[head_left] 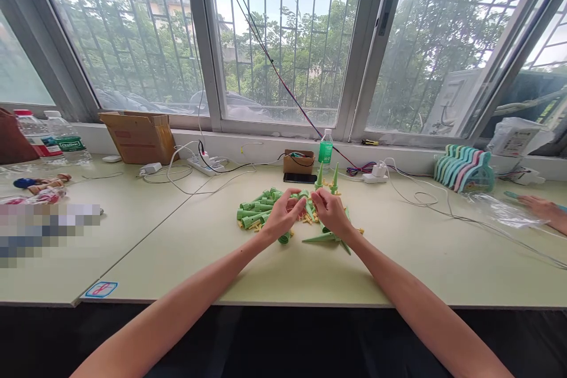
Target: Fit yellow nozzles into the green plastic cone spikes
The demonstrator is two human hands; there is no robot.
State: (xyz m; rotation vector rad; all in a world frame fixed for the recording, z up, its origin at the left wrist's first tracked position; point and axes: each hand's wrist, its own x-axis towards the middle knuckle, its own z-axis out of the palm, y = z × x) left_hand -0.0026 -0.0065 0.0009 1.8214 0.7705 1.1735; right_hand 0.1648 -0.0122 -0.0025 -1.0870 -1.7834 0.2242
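My left hand (286, 212) is curled over the pile, with a green plastic spike (303, 194) between its thumb and forefinger. Close beside it my right hand (330, 210) is closed in a pinch; its fingers hide whatever is in them. Hollow green plastic spikes (252, 214) lie heaped by the left hand, with small yellow plastic pieces (306, 220) scattered among them. Under the right hand, more pointed green spikes (319, 237) rest on the table. Two green spikes (335, 179) stand point up just behind the hands.
Behind the hands are a black phone (300, 178), a small cardboard box (298, 162) and a green-labelled bottle (325, 147). White cables (432, 204) cross the table. Teal and pink fan-shaped items (463, 170) stand at right, near another person's hand (543, 210). A carton (139, 139) sits at left.
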